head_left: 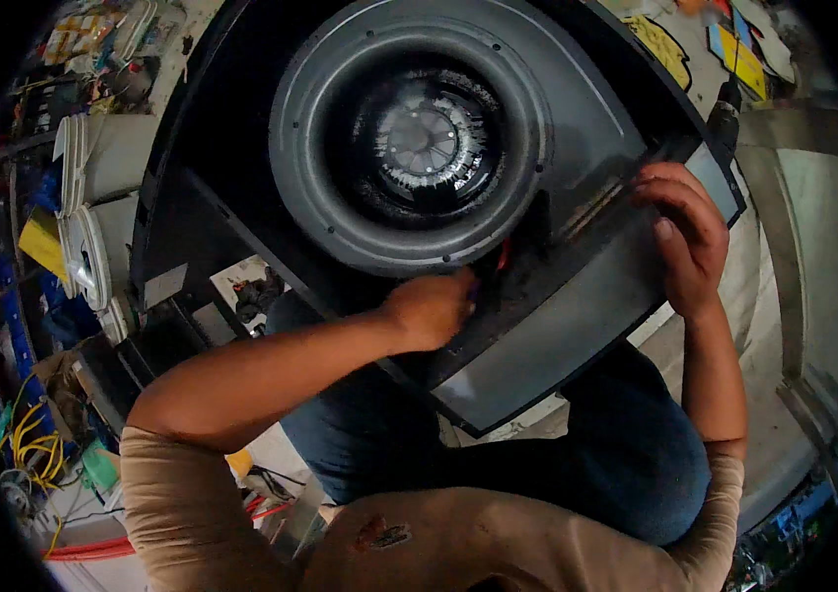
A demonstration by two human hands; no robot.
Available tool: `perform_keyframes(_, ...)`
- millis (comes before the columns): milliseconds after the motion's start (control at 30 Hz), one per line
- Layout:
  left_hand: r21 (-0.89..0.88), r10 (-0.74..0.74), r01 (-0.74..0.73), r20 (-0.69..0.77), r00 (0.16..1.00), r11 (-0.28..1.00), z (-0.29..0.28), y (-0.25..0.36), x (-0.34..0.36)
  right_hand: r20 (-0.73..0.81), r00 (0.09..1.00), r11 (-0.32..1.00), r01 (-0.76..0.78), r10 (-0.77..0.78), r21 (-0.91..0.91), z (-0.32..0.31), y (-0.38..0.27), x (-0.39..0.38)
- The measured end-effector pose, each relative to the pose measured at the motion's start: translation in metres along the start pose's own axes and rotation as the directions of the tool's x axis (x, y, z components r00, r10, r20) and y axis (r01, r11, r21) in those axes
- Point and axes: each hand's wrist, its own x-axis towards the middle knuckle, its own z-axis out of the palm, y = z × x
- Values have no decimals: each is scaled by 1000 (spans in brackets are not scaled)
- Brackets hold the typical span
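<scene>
A large dark metal housing [606, 89] lies over my legs, with a round grey ring [305, 148] around a dark, streaked inner hub [422, 140]. My left hand [431, 308] is closed just below the ring, near a small red piece [503, 255]; what its fingers hold is mostly hidden. My right hand [687, 232] has its fingers curled over the upper part of the grey strip [557, 321] along the housing's right edge, gripping it.
Stacked pale containers [103, 168], yellow cables [34, 444] and red cables [93, 551] lie at the left. A black tool-like object [723, 123] and yellow cut pieces [734, 54] are at the upper right. A pale curved surface [813, 257] runs down the right.
</scene>
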Motion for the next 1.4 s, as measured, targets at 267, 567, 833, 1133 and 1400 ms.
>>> perform_keyframes(267,-233,-179,129,-206,962,964,46,-5,37,13,1000,1000,9,-9,5,1,-1,0)
perform_keyframes(567,116,-320,321,-27,947,940,46,-17,63,0,1000,999,2,-2,41,0,0,0)
perform_keyframes(833,-152,-198,180,-106,975,972,66,-35,74,17,1000,1000,-2,1,6,1,0,0)
perform_keyframes(1133,-55,-105,94,-279,955,994,78,-39,74,59,998,998,-10,13,-60,0,1,2)
perform_keyframes(1400,-33,-92,87,-294,951,996,71,-34,71,65,998,995,2,4,-95,0,2,3)
